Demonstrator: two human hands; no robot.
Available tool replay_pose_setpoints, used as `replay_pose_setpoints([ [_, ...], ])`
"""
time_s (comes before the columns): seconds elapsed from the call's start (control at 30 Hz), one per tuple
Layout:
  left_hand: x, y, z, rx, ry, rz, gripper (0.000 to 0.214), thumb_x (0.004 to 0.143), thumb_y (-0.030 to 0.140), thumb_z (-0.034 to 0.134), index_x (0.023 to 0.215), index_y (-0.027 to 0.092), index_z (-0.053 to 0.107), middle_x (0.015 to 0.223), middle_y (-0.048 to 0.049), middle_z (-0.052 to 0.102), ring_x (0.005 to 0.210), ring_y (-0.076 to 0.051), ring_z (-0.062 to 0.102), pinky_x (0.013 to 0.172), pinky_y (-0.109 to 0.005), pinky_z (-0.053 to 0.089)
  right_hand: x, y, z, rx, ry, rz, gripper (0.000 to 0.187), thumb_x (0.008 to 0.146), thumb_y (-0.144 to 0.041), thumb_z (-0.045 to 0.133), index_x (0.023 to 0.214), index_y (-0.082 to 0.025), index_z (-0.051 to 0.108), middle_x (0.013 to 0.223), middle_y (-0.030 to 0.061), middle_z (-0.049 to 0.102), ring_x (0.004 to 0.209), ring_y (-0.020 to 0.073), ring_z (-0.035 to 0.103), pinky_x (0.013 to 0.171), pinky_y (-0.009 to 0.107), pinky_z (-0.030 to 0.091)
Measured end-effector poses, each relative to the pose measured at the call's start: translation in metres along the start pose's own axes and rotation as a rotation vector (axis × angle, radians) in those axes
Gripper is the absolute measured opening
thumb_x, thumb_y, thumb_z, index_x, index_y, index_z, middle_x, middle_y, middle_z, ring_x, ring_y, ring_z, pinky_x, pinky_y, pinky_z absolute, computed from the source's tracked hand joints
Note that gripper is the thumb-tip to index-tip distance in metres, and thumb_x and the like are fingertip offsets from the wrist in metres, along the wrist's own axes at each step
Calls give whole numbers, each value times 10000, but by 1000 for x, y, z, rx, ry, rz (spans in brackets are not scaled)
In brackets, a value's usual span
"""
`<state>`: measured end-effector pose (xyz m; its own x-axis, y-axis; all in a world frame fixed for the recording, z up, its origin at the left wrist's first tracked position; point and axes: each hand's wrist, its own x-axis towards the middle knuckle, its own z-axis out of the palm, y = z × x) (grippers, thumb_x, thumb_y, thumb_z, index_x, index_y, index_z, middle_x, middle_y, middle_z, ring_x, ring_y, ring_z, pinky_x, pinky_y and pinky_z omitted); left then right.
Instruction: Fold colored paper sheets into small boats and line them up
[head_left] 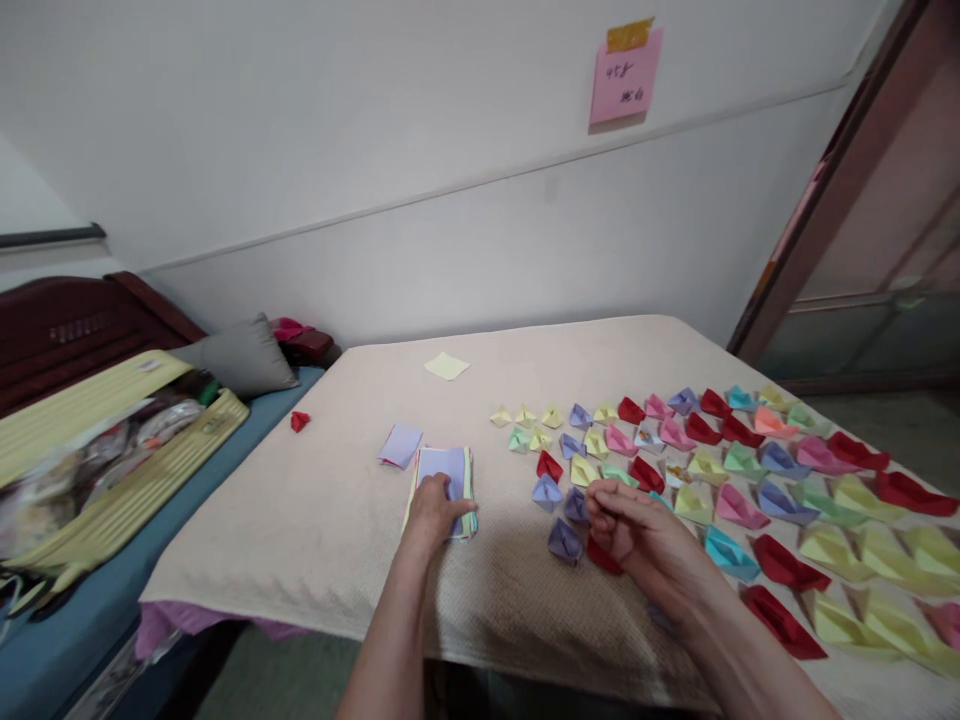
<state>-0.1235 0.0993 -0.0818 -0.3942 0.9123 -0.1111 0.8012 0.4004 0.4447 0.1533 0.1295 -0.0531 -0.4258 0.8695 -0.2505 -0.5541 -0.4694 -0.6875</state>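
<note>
My left hand rests on a stack of coloured paper squares with a lilac sheet on top; its thumb presses the sheet's near edge and the fingers lie curled on it. My right hand hovers loosely curled, empty, just above the near end of the rows of folded paper boats. A purple boat and a red boat lie right beside it. A loose lilac sheet lies left of the stack.
A beige cloth covers the table. A yellow sheet lies further back, a red folded piece near the left edge. An open yellow case and a grey pillow sit on the left. A pink note hangs on the wall.
</note>
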Motion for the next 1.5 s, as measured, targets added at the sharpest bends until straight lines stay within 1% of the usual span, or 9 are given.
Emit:
replay_pose_setpoints([
  [0.3,-2,5,1,-19,84,-42,225,726,156,529,922,146,639,918,-105,658,845,-201,588,714,-281,376,0,4,3,7,-16,24,80,698,-167,712,713,-159,634,604,-8,575,523,72,480,472,171,370],
  [0.5,-9,14,-10,-103,243,-129,169,780,189,481,682,165,617,823,-127,644,835,-251,591,696,-326,365,-1,8,8,-9,25,42,122,655,-180,736,715,-157,633,609,-5,585,510,84,480,472,195,357],
  [0.67,-19,16,-31,-353,382,-95,242,826,319,455,696,167,592,762,-77,620,792,-225,574,654,-287,370,-1,15,11,-75,-18,39,101,673,-199,711,695,-148,626,601,-8,569,501,81,469,481,203,345],
  [0.8,-34,31,-26,-668,298,-8,312,809,429,472,741,154,604,720,-35,635,667,-167,580,588,-242,406,-3,18,16,-224,-4,-1,123,697,-254,698,764,-163,652,709,23,629,608,126,545,550,236,382],
  [0.93,-47,53,-11,-1377,-3,5,257,699,358,666,795,125,620,694,-34,649,615,-133,576,617,-238,433,-8,19,25,-388,21,-68,325,738,-354,675,1021,-197,651,979,75,672,929,213,590,743,297,420],
  [1.0,-51,61,-5,-1534,-114,1,229,676,312,710,765,118,624,645,-21,635,576,-114,556,587,-219,417,-8,20,27,-390,-13,-83,361,753,-380,651,1063,-194,635,956,76,677,896,213,600,752,315,421],
  [1.17,-55,69,5,-1500,-177,44,182,710,283,697,742,114,636,590,5,596,518,-96,506,541,-213,396,-5,21,24,-383,0,-135,239,691,-314,678,879,-167,660,696,13,636,587,125,530,572,247,385],
  [1.37,-58,74,6,-1483,-184,74,170,700,255,695,807,135,639,668,-3,615,605,-119,543,614,-241,422,-9,15,27,-432,109,-149,169,638,-284,698,698,-163,597,505,-45,494,442,72,399,426,195,253],
  [1.5,-57,73,5,-1439,-138,54,149,700,274,692,734,149,619,582,42,523,511,-69,432,508,-184,325,-12,10,29,-455,113,-165,163,648,-278,682,669,-173,559,411,-78,409,363,53,294,378,195,165],
])
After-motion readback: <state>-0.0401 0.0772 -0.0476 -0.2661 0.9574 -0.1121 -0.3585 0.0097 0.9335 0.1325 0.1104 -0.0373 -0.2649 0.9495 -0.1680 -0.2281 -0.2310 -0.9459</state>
